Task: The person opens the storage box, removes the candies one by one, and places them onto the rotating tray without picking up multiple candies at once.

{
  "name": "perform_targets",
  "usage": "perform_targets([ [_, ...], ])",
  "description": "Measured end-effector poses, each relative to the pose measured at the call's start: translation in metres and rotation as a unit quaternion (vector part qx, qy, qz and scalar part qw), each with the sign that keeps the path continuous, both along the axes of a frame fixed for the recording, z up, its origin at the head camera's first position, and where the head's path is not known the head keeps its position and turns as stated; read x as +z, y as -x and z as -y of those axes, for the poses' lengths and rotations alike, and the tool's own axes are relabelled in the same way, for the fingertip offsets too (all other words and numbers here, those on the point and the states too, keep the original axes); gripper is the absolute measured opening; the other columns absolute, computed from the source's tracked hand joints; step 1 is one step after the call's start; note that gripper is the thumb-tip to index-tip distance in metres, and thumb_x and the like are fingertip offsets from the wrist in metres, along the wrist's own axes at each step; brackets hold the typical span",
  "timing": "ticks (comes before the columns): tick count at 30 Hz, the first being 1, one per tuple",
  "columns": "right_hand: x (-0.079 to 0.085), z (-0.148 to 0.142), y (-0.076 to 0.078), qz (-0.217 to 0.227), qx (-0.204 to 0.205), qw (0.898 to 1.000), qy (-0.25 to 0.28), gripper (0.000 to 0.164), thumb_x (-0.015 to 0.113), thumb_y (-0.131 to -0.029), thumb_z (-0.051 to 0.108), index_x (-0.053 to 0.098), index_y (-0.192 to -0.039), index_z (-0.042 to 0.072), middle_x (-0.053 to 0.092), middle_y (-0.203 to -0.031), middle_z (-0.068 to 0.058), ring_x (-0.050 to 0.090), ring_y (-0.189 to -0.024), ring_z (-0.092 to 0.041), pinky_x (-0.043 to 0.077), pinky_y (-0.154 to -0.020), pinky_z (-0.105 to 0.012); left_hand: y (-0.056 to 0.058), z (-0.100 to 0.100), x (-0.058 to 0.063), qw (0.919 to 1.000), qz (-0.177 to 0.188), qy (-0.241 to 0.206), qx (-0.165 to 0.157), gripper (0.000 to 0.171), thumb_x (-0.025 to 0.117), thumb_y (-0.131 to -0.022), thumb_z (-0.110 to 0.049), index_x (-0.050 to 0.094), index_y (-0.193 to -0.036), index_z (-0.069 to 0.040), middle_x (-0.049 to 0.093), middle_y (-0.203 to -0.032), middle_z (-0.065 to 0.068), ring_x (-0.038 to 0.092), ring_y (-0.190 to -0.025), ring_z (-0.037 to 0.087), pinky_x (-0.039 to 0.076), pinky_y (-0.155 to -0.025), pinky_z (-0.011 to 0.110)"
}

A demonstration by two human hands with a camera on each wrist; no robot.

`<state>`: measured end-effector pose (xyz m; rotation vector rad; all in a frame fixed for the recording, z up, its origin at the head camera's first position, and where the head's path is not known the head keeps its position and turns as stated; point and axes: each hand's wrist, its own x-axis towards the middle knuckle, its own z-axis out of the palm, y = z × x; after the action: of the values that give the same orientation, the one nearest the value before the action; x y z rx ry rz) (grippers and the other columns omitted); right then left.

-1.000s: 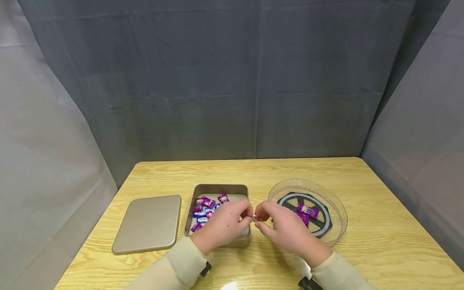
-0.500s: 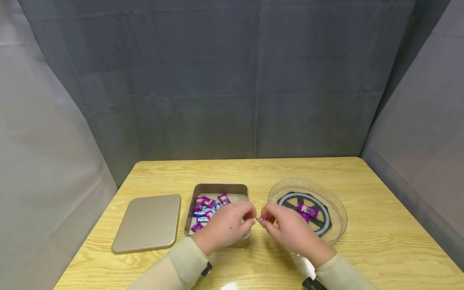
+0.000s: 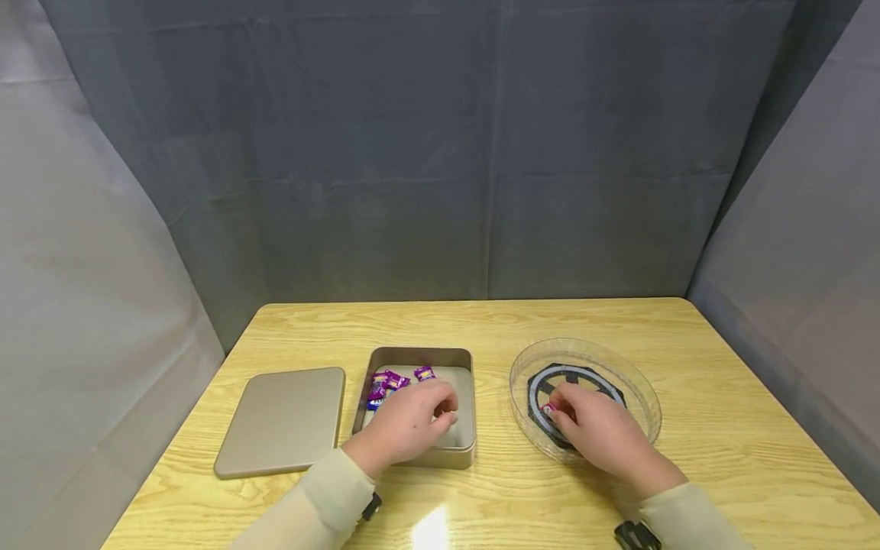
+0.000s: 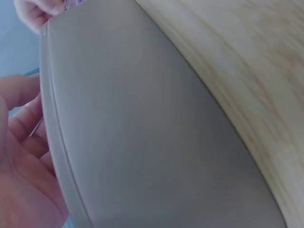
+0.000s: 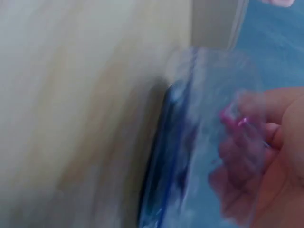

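Note:
My left hand (image 3: 404,422) hovers over the metal tin (image 3: 440,459), its fingers loosely bent and holding nothing that I can see. Purple and blue wrapped candies (image 3: 380,386) lie in the tin, partly covered by that hand. Between thumb and index finger, my right hand (image 3: 605,435) pinches a small pink wrapped candy (image 3: 548,409). That hand is over the round clear dish (image 3: 655,416), whose base carries a dark and grey ring. Candies lying in the dish are hidden by the hand. In the right wrist view the pink candy (image 5: 233,119) shows blurred through the dish wall.
The flat metal lid (image 3: 280,422) lies on the wooden table (image 3: 474,512) left of the tin. Grey cloth (image 3: 385,153) hangs behind and at both sides of the table.
The hands, earlier together on the small candy between tin and dish, have parted. My right hand has carried it right over the dish; my left has drawn back left over the tin.

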<state>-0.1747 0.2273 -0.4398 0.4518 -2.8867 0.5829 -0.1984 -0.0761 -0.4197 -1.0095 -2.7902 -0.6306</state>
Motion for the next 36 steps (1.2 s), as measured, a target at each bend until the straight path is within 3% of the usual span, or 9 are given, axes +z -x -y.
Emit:
perform_targets([
  [6, -0.006, -0.011, 0.001, 0.042, -0.011, 0.997, -0.058, 0.012, 0.069, -0.086, 0.023, 0.057, -0.084, 0.022, 0.048, -0.067, 0.009, 0.042, -0.058, -0.010, 0.037, -0.051, -0.032, 0.001, 0.006, 0.001, 0.9999, 0.008, 0.007, 0.008, 0.007, 0.064, -0.090, -0.026, 0.057, -0.089, -0.028, 0.053, -0.082, -0.018, 0.047, -0.072, 0.001, 0.045, -0.063, 0.023],
  [12, -0.007, -0.013, 0.001, 0.016, -0.020, 0.996, -0.085, 0.014, 0.070, -0.083, 0.027, 0.060, -0.089, 0.022, 0.048, -0.074, 0.009, 0.042, -0.062, -0.011, 0.038, -0.051, -0.032, 0.001, 0.011, 0.004, 0.9999, 0.015, 0.003, 0.004, 0.006, 0.063, -0.090, -0.026, 0.058, -0.090, -0.028, 0.054, -0.083, -0.019, 0.048, -0.072, 0.001, 0.046, -0.064, 0.024],
  [17, -0.004, -0.010, 0.000, -0.004, -0.028, 0.997, -0.071, 0.017, 0.072, -0.081, 0.029, 0.059, -0.092, 0.023, 0.045, -0.076, 0.006, 0.041, -0.061, -0.012, 0.037, -0.051, -0.032, 0.005, 0.021, 0.003, 0.9998, 0.010, 0.011, 0.016, 0.007, 0.065, -0.090, -0.026, 0.058, -0.089, -0.027, 0.055, -0.082, -0.018, 0.048, -0.069, 0.002, 0.046, -0.062, 0.024],
  [21, -0.001, -0.005, 0.000, -0.007, -0.022, 0.999, -0.049, 0.016, 0.072, -0.082, 0.028, 0.061, -0.094, 0.024, 0.047, -0.078, 0.007, 0.042, -0.065, -0.011, 0.040, -0.056, -0.033, 0.009, 0.029, 0.002, 0.9983, 0.013, 0.044, 0.035, 0.010, 0.065, -0.089, -0.029, 0.056, -0.085, -0.028, 0.054, -0.079, -0.017, 0.049, -0.066, 0.003, 0.045, -0.058, 0.026],
  [30, 0.008, 0.010, 0.001, -0.001, 0.004, 1.000, -0.016, 0.016, 0.068, -0.085, 0.024, 0.064, -0.099, 0.021, 0.057, -0.088, 0.009, 0.050, -0.075, -0.008, 0.048, -0.064, -0.035, 0.018, 0.043, 0.005, 0.9879, 0.018, 0.127, 0.088, 0.009, 0.068, -0.086, -0.027, 0.061, -0.085, -0.022, 0.052, -0.070, -0.013, 0.048, -0.062, 0.008, 0.043, -0.055, 0.031],
  [36, 0.008, 0.023, 0.003, 0.006, 0.015, 1.000, -0.007, 0.015, 0.069, -0.084, 0.026, 0.063, -0.098, 0.024, 0.061, -0.092, 0.008, 0.056, -0.080, -0.008, 0.051, -0.066, -0.036, 0.021, 0.045, 0.004, 0.9836, 0.035, 0.149, 0.096, 0.009, 0.068, -0.084, -0.027, 0.063, -0.086, -0.019, 0.058, -0.074, -0.012, 0.050, -0.065, 0.008, 0.047, -0.058, 0.035],
])
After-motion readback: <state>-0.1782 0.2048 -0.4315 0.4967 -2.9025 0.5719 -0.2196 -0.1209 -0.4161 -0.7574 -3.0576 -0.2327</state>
